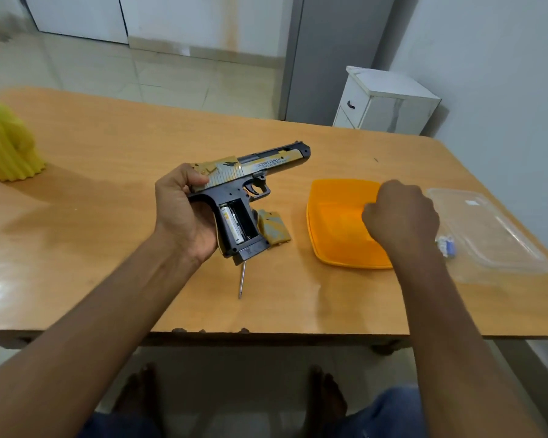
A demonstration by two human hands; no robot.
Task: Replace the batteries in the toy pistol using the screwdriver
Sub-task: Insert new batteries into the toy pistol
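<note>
Two hands work above the table: the left hand grips the toy pistol by its rear, grip compartment uncovered (one battery visible inside). The right hand hovers fisted over one orange container, its contents hidden; one screwdriver lies beneath the pistol.

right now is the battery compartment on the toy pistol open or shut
Open: the grip cover lies on the table, and the toy pistol shows one battery beside an empty slot.

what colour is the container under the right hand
Orange: the container shows plainly in the head view, below the right hand.
</note>
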